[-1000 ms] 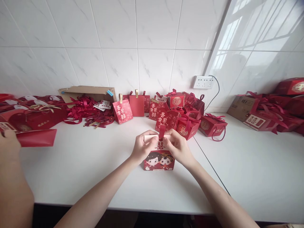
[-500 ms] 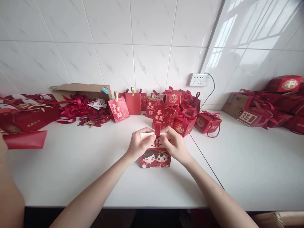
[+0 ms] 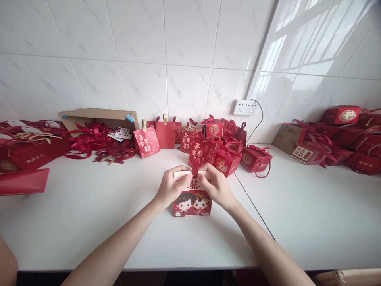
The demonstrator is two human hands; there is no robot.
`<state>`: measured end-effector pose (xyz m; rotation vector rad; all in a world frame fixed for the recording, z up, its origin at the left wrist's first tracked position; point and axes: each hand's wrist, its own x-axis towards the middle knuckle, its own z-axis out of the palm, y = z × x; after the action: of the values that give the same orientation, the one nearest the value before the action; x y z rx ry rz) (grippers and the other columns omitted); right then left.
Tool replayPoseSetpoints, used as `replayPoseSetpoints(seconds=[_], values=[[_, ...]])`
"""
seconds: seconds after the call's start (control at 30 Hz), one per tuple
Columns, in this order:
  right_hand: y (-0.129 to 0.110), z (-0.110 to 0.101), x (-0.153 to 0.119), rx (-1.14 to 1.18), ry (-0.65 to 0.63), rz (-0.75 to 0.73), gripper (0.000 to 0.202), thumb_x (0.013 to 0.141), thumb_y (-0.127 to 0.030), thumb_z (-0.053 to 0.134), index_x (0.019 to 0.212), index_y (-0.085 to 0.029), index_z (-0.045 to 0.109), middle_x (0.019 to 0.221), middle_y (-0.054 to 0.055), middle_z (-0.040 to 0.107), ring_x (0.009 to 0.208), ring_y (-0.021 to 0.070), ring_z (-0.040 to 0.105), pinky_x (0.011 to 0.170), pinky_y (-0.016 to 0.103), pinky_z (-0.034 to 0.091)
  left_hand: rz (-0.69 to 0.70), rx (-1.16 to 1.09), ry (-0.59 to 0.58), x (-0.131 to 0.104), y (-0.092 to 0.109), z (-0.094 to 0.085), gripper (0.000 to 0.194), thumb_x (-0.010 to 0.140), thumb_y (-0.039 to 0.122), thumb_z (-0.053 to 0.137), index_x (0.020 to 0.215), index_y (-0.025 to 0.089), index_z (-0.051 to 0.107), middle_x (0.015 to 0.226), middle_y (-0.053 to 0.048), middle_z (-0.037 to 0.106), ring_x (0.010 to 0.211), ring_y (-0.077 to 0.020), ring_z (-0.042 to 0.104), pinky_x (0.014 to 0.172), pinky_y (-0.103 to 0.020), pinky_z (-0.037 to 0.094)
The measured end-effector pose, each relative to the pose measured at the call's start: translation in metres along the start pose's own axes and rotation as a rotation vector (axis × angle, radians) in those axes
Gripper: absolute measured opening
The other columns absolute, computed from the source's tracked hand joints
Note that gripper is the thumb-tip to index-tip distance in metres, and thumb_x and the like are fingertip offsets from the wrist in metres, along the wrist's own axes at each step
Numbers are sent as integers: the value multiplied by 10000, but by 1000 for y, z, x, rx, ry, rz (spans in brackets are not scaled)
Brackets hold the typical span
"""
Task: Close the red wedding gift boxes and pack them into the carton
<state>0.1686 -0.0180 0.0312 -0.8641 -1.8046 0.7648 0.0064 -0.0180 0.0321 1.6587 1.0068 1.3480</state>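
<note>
A small red and white gift box (image 3: 193, 204), printed with two cartoon faces and a red character, stands upright on the white table. A red ribbon loop (image 3: 195, 167) rises from the middle of its top edge. My left hand (image 3: 175, 183) pinches the top edge on the left of the loop, thumb in front and fingers behind. On the right of the loop, my right hand (image 3: 216, 183) grips the same edge in the same way. Both thumbs lie close to the loop's base. The fingertips behind the box are hidden.
Several red gift boxes (image 3: 146, 142) stand along the tiled wall. A cardboard box (image 3: 98, 114) with red ribbons (image 3: 94, 135) lies at the back left, near red bags (image 3: 35, 149). More red boxes (image 3: 342, 139) are piled at the right. A power strip (image 3: 244, 107) is on the wall.
The view has shifted slightly, so the table and boxes sit a little lower. Both hands keep their grip at the gift box's top edge, with the thumbs still beside the ribbon loop.
</note>
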Motion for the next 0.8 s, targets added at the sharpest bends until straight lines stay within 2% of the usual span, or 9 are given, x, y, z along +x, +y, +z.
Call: replayPoseSetpoints(seconds=[0.17, 0.27, 0.33, 0.43, 0.5, 0.57, 0.6, 0.67, 0.8], values=[[2, 2, -1, 8, 37, -17, 221, 890, -378, 476, 776, -189, 496, 640, -20, 505, 585, 113, 451, 535, 226, 371, -26, -61, -7, -2, -4, 0, 252, 746, 386, 619, 781, 137, 606, 604, 14, 551, 553, -109, 493, 525, -207, 391], [5, 1, -2, 9, 97, -25, 215, 876, -396, 504, 841, -189, 548, 737, 11, 575, 647, 132, 517, 565, 237, 410, -16, -94, -71, -2, -13, -2, 292, 766, 426, 600, 859, 149, 595, 692, -3, 596, 637, -140, 548, 592, -234, 430], [9, -3, -1, 51, 233, -5, 212, 847, -402, 557, 920, -203, 560, 802, 16, 605, 682, 141, 550, 574, 239, 430, 4, -97, -113, -1, -21, -4, 364, 762, 444, 605, 986, 158, 574, 873, -44, 645, 801, -191, 598, 712, -283, 471], [14, -14, 5, 256, 519, 46, 284, 787, -410, 638, 987, -239, 532, 831, 0, 626, 714, 147, 583, 599, 247, 465, 8, -85, -151, 3, -33, -4, 554, 721, 454, 652, 1169, 188, 464, 1133, -95, 603, 1031, -252, 573, 869, -365, 465], [18, -23, 10, 442, 666, 67, 329, 742, -410, 682, 975, -248, 515, 814, -14, 635, 704, 144, 591, 612, 258, 481, -15, -79, -166, 5, -38, -3, 648, 700, 451, 676, 1228, 203, 396, 1198, -106, 569, 1098, -264, 548, 924, -399, 446], [23, -31, 14, 622, 747, 77, 382, 682, -385, 732, 962, -252, 508, 817, -26, 645, 695, 137, 598, 618, 259, 487, -30, -93, -183, 5, -39, 1, 643, 715, 449, 667, 1236, 203, 382, 1236, -117, 547, 1139, -267, 533, 962, -418, 430], [26, -34, 15, 700, 754, 85, 394, 655, -365, 752, 945, -250, 512, 809, -33, 647, 682, 130, 598, 615, 255, 487, -20, -102, -183, 4, -39, 2, 615, 727, 447, 658, 1224, 197, 394, 1253, -123, 537, 1150, -267, 530, 973, -420, 426], [31, -37, 17, 819, 682, 109, 352, 636, -342, 764, 872, -236, 525, 765, -44, 643, 651, 121, 595, 612, 251, 489, 34, -103, -154, 4, -37, 4, 577, 737, 429, 656, 1202, 187, 413, 1270, -134, 526, 1161, -269, 528, 969, -412, 439], [43, -33, 18, 933, 475, 127, 229, 692, -393, 693, 806, -229, 581, 832, -3, 683, 780, 169, 643, 728, 308, 524, 286, 42, -3, 3, -37, 1, 649, 679, 327, 719, 1227, 188, 401, 1250, -135, 539, 1149, -264, 537, 965, -397, 456]])
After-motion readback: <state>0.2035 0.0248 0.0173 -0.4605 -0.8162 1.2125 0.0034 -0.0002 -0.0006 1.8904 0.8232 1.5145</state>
